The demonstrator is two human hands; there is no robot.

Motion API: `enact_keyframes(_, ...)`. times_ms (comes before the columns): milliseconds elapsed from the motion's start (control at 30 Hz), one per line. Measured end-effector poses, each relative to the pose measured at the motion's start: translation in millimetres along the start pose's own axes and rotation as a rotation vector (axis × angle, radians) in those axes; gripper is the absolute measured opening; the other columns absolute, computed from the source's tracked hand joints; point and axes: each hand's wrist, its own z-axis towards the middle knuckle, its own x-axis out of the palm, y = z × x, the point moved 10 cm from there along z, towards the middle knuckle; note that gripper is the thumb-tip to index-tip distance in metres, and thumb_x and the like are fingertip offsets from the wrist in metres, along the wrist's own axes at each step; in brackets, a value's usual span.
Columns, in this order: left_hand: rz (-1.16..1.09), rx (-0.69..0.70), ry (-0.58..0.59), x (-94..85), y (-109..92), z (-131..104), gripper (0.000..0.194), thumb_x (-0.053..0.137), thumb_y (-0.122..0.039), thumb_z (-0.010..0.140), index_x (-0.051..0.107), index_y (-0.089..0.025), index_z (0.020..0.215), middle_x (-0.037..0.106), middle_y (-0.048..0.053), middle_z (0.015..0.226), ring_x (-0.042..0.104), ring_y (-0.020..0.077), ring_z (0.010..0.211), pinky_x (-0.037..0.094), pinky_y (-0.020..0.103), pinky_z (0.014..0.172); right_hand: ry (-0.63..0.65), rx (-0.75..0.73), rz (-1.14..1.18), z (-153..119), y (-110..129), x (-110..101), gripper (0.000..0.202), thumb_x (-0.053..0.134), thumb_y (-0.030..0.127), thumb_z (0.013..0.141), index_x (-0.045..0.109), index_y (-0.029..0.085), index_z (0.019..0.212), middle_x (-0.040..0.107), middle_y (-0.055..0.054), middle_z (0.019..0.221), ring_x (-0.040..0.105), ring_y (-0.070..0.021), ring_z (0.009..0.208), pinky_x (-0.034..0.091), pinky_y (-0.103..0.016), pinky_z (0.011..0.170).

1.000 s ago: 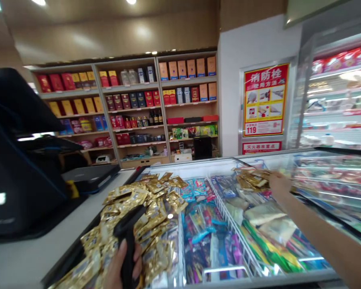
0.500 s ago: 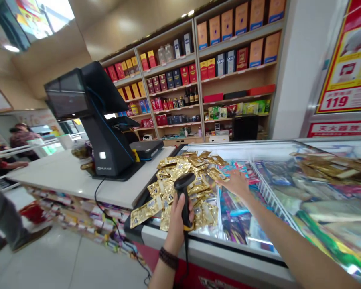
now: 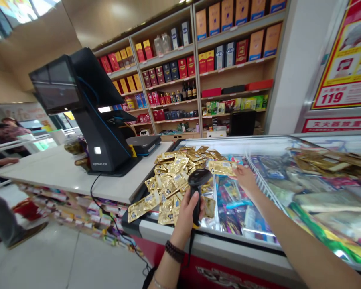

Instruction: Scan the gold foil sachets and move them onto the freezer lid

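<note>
My left hand (image 3: 189,210) is wrapped round the handle of a black barcode scanner (image 3: 198,176), its head tilted over the freezer and its cord hanging down past my wrist. In my right hand (image 3: 245,178) a gold foil packet (image 3: 221,167) is pinched by its right end, held flat above the freezer. Many similar gold packets (image 3: 171,172) lie heaped on the freezer's left part, just beyond the scanner. Below my right hand, coloured packages (image 3: 233,192) show inside the chest freezer (image 3: 237,245).
Left of the freezer, a black cash register (image 3: 108,140) stands on a white counter (image 3: 57,168). More gold packets (image 3: 331,162) lie at the right. A white wire divider (image 3: 263,182) runs through the freezer. Boxed goods fill shelves (image 3: 198,80) behind. A person's leg (image 3: 6,218) shows far left.
My right hand has lifted a gold packet off the edge of the heap and moved it slightly right. The scanner in my left hand has shifted right, towards that packet.
</note>
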Motion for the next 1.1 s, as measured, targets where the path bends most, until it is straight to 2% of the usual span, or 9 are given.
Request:
enact_keyframes(133, -0.013, -0.006, 0.057, 23.2, 6.3, 0.0, 0.053, 0.077, -0.067, 0.081, 0.051, -0.022, 0.089, 0.054, -0.007, 0.063, 0.042, 0.0054, 0.043, 0.028, 0.021, 0.045, 0.058, 0.024, 0.201, -1.3, -1.7, 13.5, 0.042, 0.071, 0.060, 0.076, 0.069, 0.023, 0.097, 0.077, -0.011, 0.104, 0.075, -0.0314, 0.098, 0.065, -0.052, 0.081)
enact_keyframes(267, -0.039, -0.026, 0.073, 37.0, 13.7, 2.3, 0.055, 0.080, -0.068, 0.078, 0.050, -0.023, 0.089, 0.054, -0.007, 0.064, 0.042, 0.0051, 0.043, 0.028, 0.020, 0.044, 0.070, 0.037, 0.303, -2.0, -1.2, 12.7, 0.050, 0.079, 0.066, 0.067, 0.071, 0.027, 0.097, 0.078, -0.007, 0.104, 0.074, -0.0351, 0.104, 0.065, -0.057, 0.088)
enact_keyframes(400, -0.068, -0.055, 0.050, 36.6, 19.2, 4.1, 0.061, 0.081, -0.071, 0.074, 0.049, -0.023, 0.091, 0.054, -0.008, 0.063, 0.041, 0.0053, 0.043, 0.028, 0.019, 0.042, 0.064, 0.060, 0.359, -3.2, -1.9, 9.3, 0.054, 0.081, 0.067, 0.064, 0.071, 0.026, 0.097, 0.078, -0.006, 0.102, 0.074, -0.0361, 0.106, 0.064, -0.058, 0.093)
enact_keyframes(700, -0.098, -0.030, 0.065, 36.3, 15.5, 0.6, 0.056, 0.079, -0.068, 0.079, 0.047, -0.023, 0.088, 0.053, -0.008, 0.064, 0.042, 0.0044, 0.043, 0.027, 0.018, 0.042, 0.091, 0.083, 0.410, -4.6, -0.6, 12.6, 0.052, 0.086, 0.062, 0.063, 0.073, 0.024, 0.096, 0.079, -0.006, 0.102, 0.074, -0.0349, 0.105, 0.064, -0.058, 0.094)
enact_keyframes(933, -0.105, -0.027, 0.056, 37.3, 13.1, -0.2, 0.057, 0.080, -0.069, 0.078, 0.047, -0.023, 0.088, 0.053, -0.008, 0.063, 0.041, 0.0046, 0.043, 0.026, 0.019, 0.042, 0.091, 0.095, 0.401, -2.7, -3.6, 13.1, 0.044, 0.083, 0.059, 0.069, 0.073, 0.025, 0.095, 0.078, -0.008, 0.105, 0.073, -0.0365, 0.109, 0.062, -0.061, 0.096)
enact_keyframes(1100, -0.108, -0.035, 0.008, 31.3, 15.2, 0.0, 0.060, 0.082, -0.071, 0.074, 0.052, -0.023, 0.093, 0.053, -0.008, 0.063, 0.041, 0.0051, 0.044, 0.028, 0.019, 0.043, 0.086, 0.112, 0.371, -1.2, -7.5, 15.3, 0.042, 0.079, 0.059, 0.076, 0.073, 0.024, 0.098, 0.077, -0.008, 0.111, 0.072, -0.0342, 0.112, 0.064, -0.055, 0.093)
